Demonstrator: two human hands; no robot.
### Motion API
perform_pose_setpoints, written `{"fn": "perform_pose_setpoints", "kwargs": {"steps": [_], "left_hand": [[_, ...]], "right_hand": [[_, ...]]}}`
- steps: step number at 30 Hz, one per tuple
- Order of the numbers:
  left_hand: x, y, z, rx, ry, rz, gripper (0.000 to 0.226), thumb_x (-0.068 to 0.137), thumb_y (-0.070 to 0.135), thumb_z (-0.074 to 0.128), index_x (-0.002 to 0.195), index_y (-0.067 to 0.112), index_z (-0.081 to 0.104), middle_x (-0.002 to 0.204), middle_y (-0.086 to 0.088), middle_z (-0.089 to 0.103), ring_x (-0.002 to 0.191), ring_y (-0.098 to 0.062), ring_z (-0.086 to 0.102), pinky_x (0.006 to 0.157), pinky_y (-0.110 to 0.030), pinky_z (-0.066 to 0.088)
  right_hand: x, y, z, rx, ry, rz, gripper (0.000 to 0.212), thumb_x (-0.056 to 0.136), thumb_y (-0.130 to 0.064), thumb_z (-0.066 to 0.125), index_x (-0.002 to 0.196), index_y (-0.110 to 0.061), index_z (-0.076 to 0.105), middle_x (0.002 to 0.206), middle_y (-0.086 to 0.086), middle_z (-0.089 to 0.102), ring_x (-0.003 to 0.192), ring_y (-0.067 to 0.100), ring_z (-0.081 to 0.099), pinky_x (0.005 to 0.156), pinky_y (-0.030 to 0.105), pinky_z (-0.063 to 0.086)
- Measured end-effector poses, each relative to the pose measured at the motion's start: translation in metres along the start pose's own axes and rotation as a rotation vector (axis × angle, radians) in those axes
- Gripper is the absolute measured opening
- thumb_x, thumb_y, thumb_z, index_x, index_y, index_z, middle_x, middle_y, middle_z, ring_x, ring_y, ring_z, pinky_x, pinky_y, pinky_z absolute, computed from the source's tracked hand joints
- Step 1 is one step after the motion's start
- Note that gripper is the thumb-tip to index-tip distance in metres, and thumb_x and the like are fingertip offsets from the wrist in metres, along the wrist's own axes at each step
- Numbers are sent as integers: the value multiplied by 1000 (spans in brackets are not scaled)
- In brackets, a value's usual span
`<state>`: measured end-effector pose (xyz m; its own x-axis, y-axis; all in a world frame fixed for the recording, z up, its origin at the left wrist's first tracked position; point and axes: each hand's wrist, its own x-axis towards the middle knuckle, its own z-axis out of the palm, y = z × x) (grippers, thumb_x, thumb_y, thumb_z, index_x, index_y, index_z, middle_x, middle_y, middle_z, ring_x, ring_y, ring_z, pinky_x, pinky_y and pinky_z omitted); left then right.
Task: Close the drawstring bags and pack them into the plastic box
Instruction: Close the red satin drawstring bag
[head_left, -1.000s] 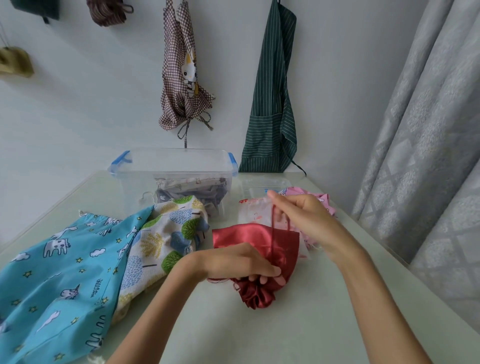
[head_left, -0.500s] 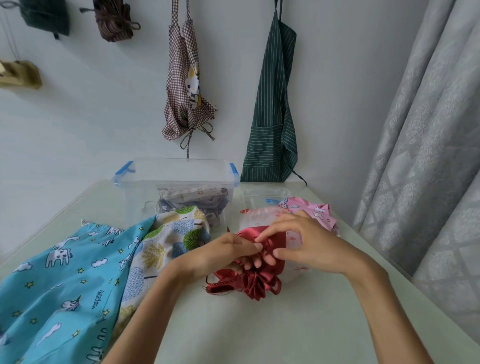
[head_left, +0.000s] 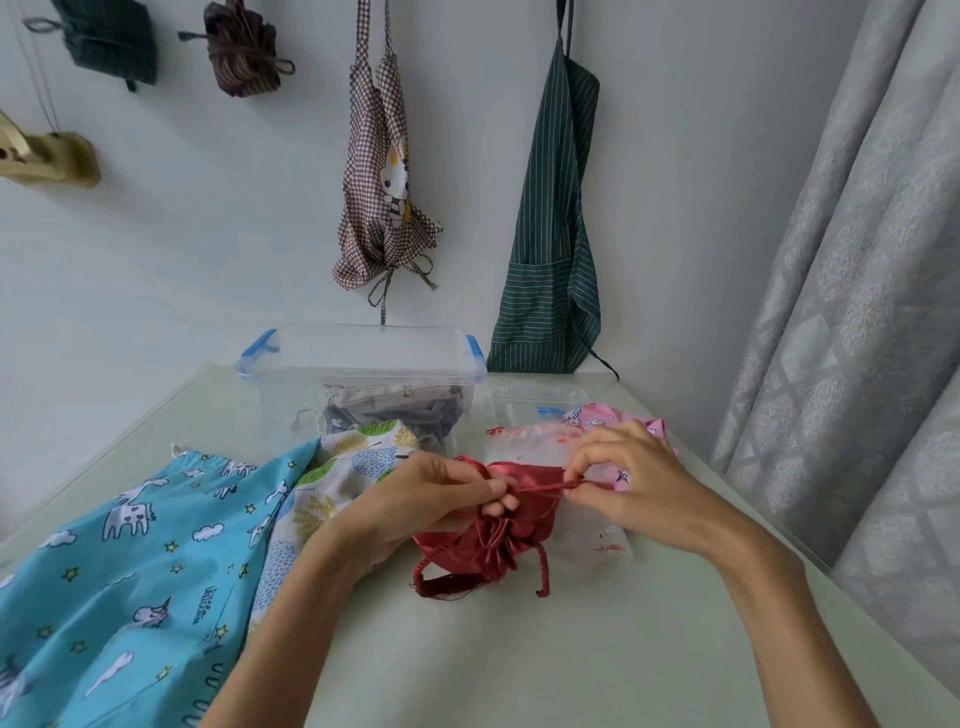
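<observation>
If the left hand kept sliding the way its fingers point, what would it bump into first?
Probably the right hand. The left hand points right across the gathered neck of the red satin bag, which it already grips, and the right hand pinches the red cord just beyond. Depth is hard to judge.

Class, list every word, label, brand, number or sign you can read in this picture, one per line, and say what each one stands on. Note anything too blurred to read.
"UNICORN": printed sideways in dark letters on the blue cotton drawstring bag with unicorns and stars; small, so the reading is likely but not certain.
Red marks on the clear plastic drawstring bag: too blurred to read.
No other text shows.
</observation>
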<state>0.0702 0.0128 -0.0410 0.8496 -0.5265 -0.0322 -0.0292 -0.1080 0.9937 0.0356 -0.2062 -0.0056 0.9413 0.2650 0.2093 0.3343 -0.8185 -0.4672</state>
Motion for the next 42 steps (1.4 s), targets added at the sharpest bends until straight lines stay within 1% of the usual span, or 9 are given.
{"fn": "perform_pose_setpoints", "kwargs": {"steps": [3, 6, 10, 14, 19, 24, 28, 33, 42], "left_hand": [[1, 0, 1, 13, 34, -18, 25, 78, 28, 69, 91, 8, 76, 89, 2, 74, 88, -5, 65, 73, -13, 50], [1, 2, 2, 28, 59, -20, 16, 80, 26, 70, 88, 14, 77, 87, 3, 75, 86, -2, 66, 68, -10, 50], [1, 4, 6, 1, 78, -22, 14, 76, 24, 72, 84, 14, 77, 80, 5, 74, 78, -1, 66, 68, -12, 52], [0, 4, 6, -22, 132, -11, 15, 65, 30, 75, 75, 20, 78, 86, 2, 75, 81, -5, 66, 77, -19, 53], [0, 7, 7, -88, 200, 2, 8, 72, 8, 76, 76, 15, 77, 86, 3, 76, 75, -4, 68, 66, -12, 53], [-5, 12, 6, -123, 205, 36, 12, 66, 3, 78, 67, 14, 74, 76, 0, 74, 66, -5, 67, 58, -11, 51], [-4, 13, 8, -130, 177, 102, 15, 68, -6, 75, 66, 8, 71, 68, -7, 72, 61, -10, 67, 61, -15, 55], [-5, 13, 10, -40, 228, 191, 19, 71, -13, 70, 66, 5, 69, 66, -3, 72, 63, -9, 69, 63, -16, 53], [-1, 5, 12, 249, 634, 367, 10, 71, 15, 81, 79, 15, 76, 70, 1, 75, 70, -11, 72, 72, -30, 59]], "right_hand": [[-13, 3, -18, 43, -270, 21, 9, 80, -33, 72, 77, -41, 69, 100, -23, 62, 103, -10, 47, 98, 19, 32], [-23, -1, -27, 13, -435, 121, 21, 81, -47, 66, 102, -45, 66, 92, -33, 61, 83, -15, 54, 78, 5, 40], [-8, -12, -14, 164, -53, 19, 18, 87, -44, 57, 97, -35, 70, 98, -17, 67, 88, -6, 58, 76, 12, 42], [-1, -20, 11, 54, -70, 43, 25, 74, -57, 67, 82, -34, 71, 75, -17, 65, 71, -2, 58, 72, 21, 49], [3, -21, 15, 40, -16, -8, 11, 75, -47, 71, 77, -36, 74, 75, -12, 70, 77, 7, 62, 76, 35, 53], [3, -18, 7, 250, 59, -38, 18, 87, -42, 60, 86, -32, 75, 87, -11, 74, 79, -2, 64, 77, 21, 49], [9, -14, 20, 264, -3, -100, 19, 88, -17, 63, 102, -28, 71, 95, -5, 68, 76, 1, 55, 68, 10, 42], [13, -16, 29, 415, -36, -87, 19, 84, -10, 66, 83, -28, 73, 83, 10, 69, 65, -1, 49, 57, 8, 35], [15, -20, 42, 290, 288, -160, 8, 76, -12, 74, 71, -18, 73, 63, -13, 52, 60, 8, 48, 57, 9, 35]]}}
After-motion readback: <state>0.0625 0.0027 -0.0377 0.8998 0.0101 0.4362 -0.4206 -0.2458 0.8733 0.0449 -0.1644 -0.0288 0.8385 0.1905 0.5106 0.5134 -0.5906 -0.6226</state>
